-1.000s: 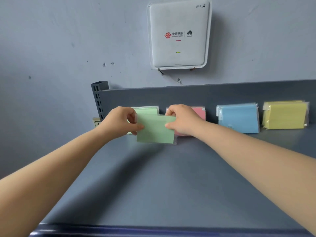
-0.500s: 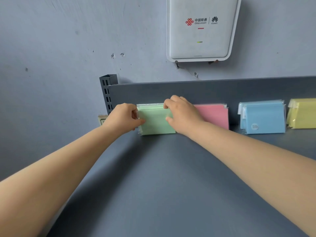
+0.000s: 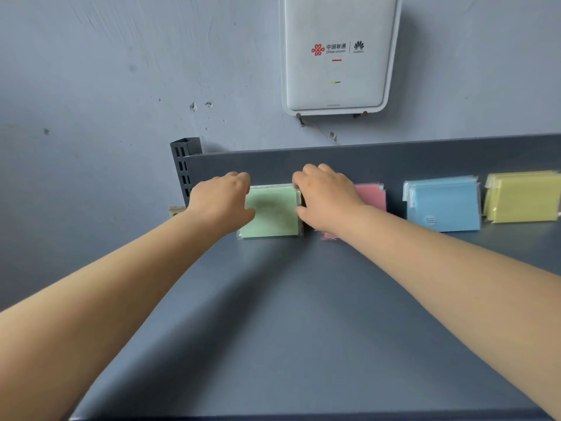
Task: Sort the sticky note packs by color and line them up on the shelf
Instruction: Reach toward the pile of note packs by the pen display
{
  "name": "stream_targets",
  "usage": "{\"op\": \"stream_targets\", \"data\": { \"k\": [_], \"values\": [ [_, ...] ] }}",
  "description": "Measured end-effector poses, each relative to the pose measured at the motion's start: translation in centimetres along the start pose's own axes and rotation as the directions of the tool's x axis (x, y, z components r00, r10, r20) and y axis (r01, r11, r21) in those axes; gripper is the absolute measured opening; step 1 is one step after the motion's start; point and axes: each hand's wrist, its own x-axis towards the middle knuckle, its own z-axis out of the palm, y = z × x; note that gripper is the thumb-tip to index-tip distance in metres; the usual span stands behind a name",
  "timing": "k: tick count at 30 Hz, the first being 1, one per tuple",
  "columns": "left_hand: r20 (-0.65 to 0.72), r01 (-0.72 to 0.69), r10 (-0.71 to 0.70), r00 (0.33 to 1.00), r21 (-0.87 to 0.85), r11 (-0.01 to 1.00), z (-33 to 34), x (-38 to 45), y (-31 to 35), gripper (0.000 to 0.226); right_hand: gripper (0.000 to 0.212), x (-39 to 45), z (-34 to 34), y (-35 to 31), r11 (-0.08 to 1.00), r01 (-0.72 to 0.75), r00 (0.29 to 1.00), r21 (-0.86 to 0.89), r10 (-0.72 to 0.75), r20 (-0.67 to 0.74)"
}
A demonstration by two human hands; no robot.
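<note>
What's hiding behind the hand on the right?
Pink sticky notes peek out behind the right hand, leaning on the shelf's back wall. The hand covers most of them, so their number is unclear.

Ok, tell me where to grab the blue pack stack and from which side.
Take the blue pack stack by its two short side edges, coming from the front and above. It stands on edge, leaning against the shelf's back wall, so the broad face offers no pinch. Gaps separate it from the pink packs and yellow packs, probably leaving room for fingers on each side.
</note>
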Motion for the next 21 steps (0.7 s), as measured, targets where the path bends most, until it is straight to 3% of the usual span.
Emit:
{"op": "stream_targets", "data": {
  "k": [4, 11, 21],
  "values": [
    [0.002, -0.165, 0.168, 0.986, 0.183, 0.969, -1.5, -1.3, 4.3, 0.031, 0.004, -3.1, -3.0, 2.4, 0.977, 0.106, 0.994, -0.185, -0.099, 0.051],
    [-0.069, -0.322, 0.337, 0.939, 0.164, 0.932, -3.2, -3.1, 15.8, 0.035, 0.012, -11.5, -6.9, 9.5, 0.946, 0.067, 0.994, -0.318, -0.037, 0.101],
    [-0.131, -0.515, 0.513, 0.848, 0.019, 0.857, -4.3, -6.2, 35.8, 0.034, 0.018, -25.8, -11.0, 23.6, 0.92, -0.141, 0.974, -0.366, 0.195, 0.113]
  ]
}}
